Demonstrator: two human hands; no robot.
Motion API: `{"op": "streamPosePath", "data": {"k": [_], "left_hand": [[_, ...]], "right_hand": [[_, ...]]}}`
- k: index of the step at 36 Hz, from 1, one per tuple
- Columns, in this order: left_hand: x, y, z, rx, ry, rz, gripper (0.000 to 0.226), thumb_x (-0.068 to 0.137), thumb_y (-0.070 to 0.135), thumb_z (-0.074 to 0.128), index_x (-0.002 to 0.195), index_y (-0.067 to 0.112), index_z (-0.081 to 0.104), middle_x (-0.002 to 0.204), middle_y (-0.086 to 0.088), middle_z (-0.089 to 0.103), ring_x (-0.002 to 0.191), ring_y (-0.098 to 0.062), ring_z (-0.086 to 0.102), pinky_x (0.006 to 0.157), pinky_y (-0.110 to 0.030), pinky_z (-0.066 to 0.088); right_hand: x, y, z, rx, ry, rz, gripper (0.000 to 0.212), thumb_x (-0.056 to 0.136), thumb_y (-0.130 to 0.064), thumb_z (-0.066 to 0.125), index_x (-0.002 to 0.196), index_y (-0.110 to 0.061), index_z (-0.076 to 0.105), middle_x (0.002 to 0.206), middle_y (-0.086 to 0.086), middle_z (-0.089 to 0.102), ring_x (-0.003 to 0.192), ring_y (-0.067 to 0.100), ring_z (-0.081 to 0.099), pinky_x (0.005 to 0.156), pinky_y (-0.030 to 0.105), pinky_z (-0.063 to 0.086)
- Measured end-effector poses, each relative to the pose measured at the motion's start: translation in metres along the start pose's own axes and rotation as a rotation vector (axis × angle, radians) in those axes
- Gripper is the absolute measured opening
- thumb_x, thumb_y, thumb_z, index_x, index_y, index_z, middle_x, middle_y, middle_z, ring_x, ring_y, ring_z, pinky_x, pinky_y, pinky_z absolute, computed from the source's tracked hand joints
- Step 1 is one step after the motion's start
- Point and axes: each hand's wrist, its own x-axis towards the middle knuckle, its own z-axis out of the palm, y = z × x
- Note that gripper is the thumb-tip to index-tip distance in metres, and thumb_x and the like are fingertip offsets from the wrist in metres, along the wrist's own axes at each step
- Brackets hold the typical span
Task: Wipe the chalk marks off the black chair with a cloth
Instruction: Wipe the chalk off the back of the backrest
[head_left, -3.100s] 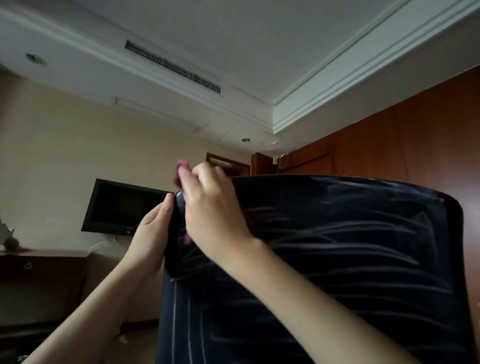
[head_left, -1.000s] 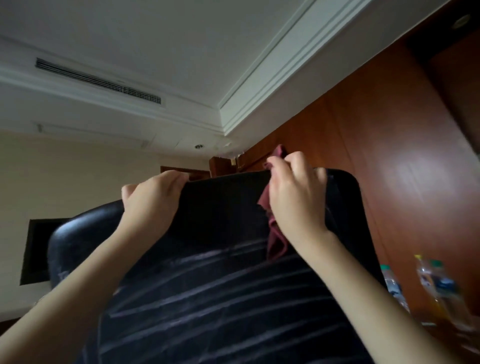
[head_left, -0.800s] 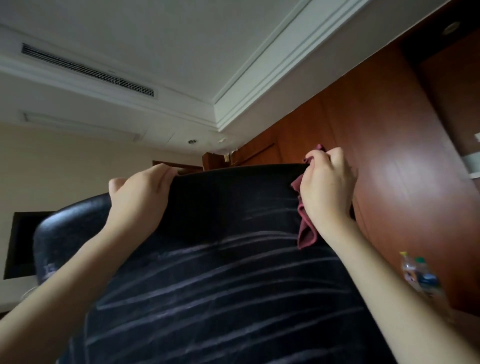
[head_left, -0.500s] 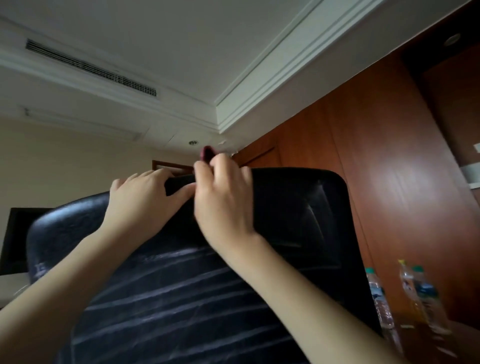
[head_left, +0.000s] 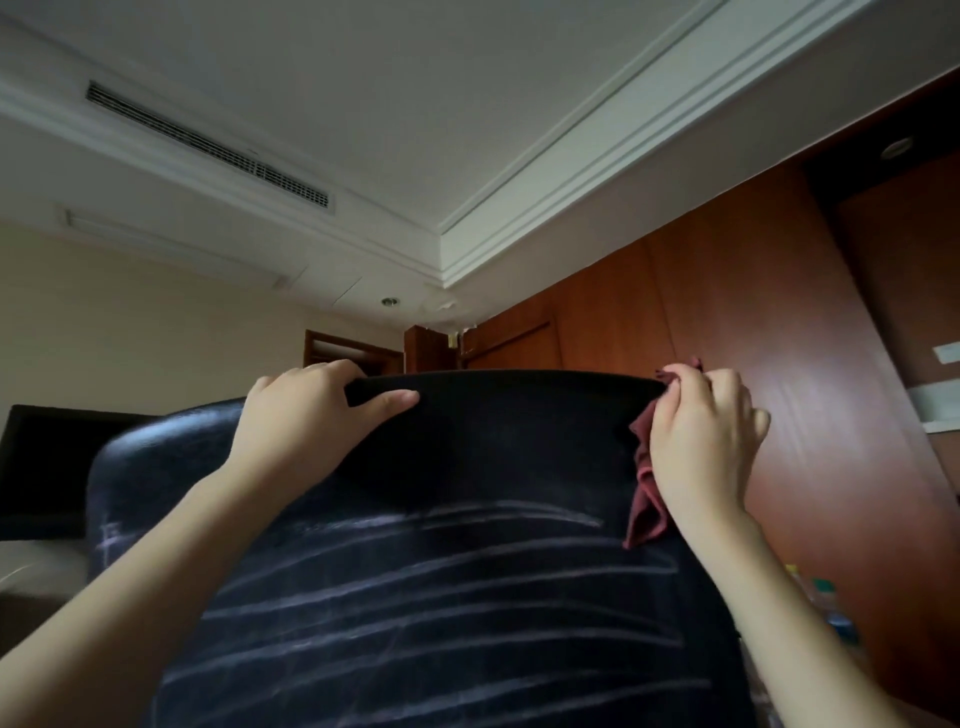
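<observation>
Seen from behind and below: black chair (head_left: 467, 519), backrest filling the lower frame from 4 to 8 o'clock. Left hand (head_left: 306, 415) gripping the top edge at about 10 o'clock of the backrest, fingers hooked over the rim, thumb pressed flat on the near face. Right hand (head_left: 701, 441) at the upper corner, about 2 o'clock, clutching a dark red cloth (head_left: 647, 493) against the edge, loose end hanging down just beside the wrist. Band below the top rim looking clean and dark; pale chalk marks (head_left: 441, 597) running in rough horizontal streaks across the middle and lower backrest. Beyond, at 3 o'clock, wood-panelled wall (head_left: 753, 338); at 9 o'clock, dark screen (head_left: 41, 467); overhead, ceiling vent (head_left: 208, 145).
</observation>
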Motion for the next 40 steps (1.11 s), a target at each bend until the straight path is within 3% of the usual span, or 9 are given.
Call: {"op": "streamPosePath", "data": {"k": [4, 8, 15, 19, 24, 28, 31, 35, 40], "left_hand": [[0.002, 0.008, 0.009, 0.064, 0.077, 0.049, 0.076, 0.064, 0.084, 0.017, 0.080, 0.021, 0.057, 0.073, 0.008, 0.056, 0.070, -0.016, 0.049, 0.070, -0.032, 0.030], [0.003, 0.010, 0.014, 0.076, 0.102, 0.058, 0.074, 0.065, 0.083, 0.018, 0.078, 0.021, 0.056, 0.075, 0.006, 0.059, 0.071, -0.017, 0.049, 0.069, -0.032, 0.028], [-0.001, 0.002, 0.008, 0.061, 0.105, 0.058, 0.060, 0.074, 0.073, 0.029, 0.088, 0.023, 0.058, 0.085, 0.001, 0.061, 0.080, -0.025, 0.054, 0.069, -0.032, 0.030], [-0.003, -0.004, 0.000, 0.020, 0.035, 0.000, 0.066, 0.066, 0.080, 0.026, 0.086, 0.025, 0.057, 0.077, 0.006, 0.052, 0.072, -0.018, 0.046, 0.065, -0.032, 0.033], [-0.002, -0.007, -0.001, -0.017, 0.007, -0.023, 0.061, 0.066, 0.079, 0.031, 0.085, 0.028, 0.056, 0.078, 0.002, 0.056, 0.072, -0.021, 0.050, 0.060, -0.032, 0.035], [-0.001, 0.003, -0.005, -0.064, -0.053, -0.025, 0.040, 0.074, 0.073, 0.041, 0.087, 0.035, 0.047, 0.071, 0.011, 0.045, 0.075, -0.017, 0.046, 0.060, -0.031, 0.033], [0.001, 0.010, -0.010, -0.099, -0.117, -0.027, 0.027, 0.079, 0.067, 0.047, 0.076, 0.040, 0.043, 0.067, 0.017, 0.043, 0.062, -0.009, 0.042, 0.053, -0.028, 0.031], [-0.001, 0.014, -0.009, -0.094, -0.097, 0.004, 0.028, 0.083, 0.063, 0.044, 0.083, 0.035, 0.045, 0.068, 0.011, 0.040, 0.071, -0.013, 0.031, 0.078, -0.035, 0.028], [0.004, 0.010, -0.003, -0.008, -0.124, -0.031, 0.057, 0.072, 0.072, 0.033, 0.090, 0.021, 0.052, 0.080, -0.002, 0.052, 0.075, -0.019, 0.034, 0.102, -0.044, 0.025]], "right_hand": [[0.002, -0.013, 0.003, 0.017, 0.030, 0.028, 0.018, 0.087, 0.000, 0.056, 0.098, 0.000, 0.070, 0.085, 0.018, 0.059, 0.079, 0.036, 0.055, 0.077, 0.043, 0.038], [-0.009, -0.062, 0.000, 0.145, 0.103, -0.161, 0.025, 0.088, -0.015, 0.048, 0.094, -0.006, 0.070, 0.082, 0.010, 0.062, 0.072, 0.028, 0.057, 0.075, 0.038, 0.041], [-0.026, -0.165, 0.007, 0.382, 0.093, -0.493, 0.017, 0.082, -0.017, 0.053, 0.074, -0.008, 0.065, 0.068, 0.007, 0.056, 0.062, 0.027, 0.054, 0.062, 0.038, 0.036], [-0.008, -0.132, 0.005, 0.286, 0.084, -0.465, 0.019, 0.086, -0.023, 0.053, 0.075, -0.011, 0.062, 0.069, 0.005, 0.057, 0.066, 0.027, 0.054, 0.063, 0.038, 0.036], [0.012, -0.067, 0.001, 0.144, 0.062, -0.347, 0.025, 0.091, -0.024, 0.047, 0.076, -0.010, 0.060, 0.068, 0.004, 0.054, 0.067, 0.024, 0.049, 0.064, 0.034, 0.032], [0.011, -0.019, 0.000, 0.058, 0.042, -0.302, 0.022, 0.093, -0.023, 0.044, 0.083, -0.009, 0.057, 0.076, 0.006, 0.058, 0.072, 0.026, 0.052, 0.067, 0.035, 0.033], [-0.007, 0.019, -0.001, 0.035, 0.024, -0.285, 0.016, 0.093, -0.019, 0.047, 0.091, -0.004, 0.053, 0.081, 0.012, 0.061, 0.076, 0.031, 0.055, 0.069, 0.039, 0.038], [-0.054, 0.065, -0.007, 0.025, -0.011, -0.293, 0.013, 0.092, -0.017, 0.051, 0.090, -0.004, 0.047, 0.078, 0.014, 0.058, 0.073, 0.034, 0.055, 0.069, 0.043, 0.044], [-0.063, 0.079, -0.016, 0.066, -0.065, -0.291, 0.021, 0.091, -0.020, 0.048, 0.078, -0.004, 0.050, 0.068, 0.010, 0.054, 0.063, 0.031, 0.053, 0.066, 0.039, 0.042]]}}
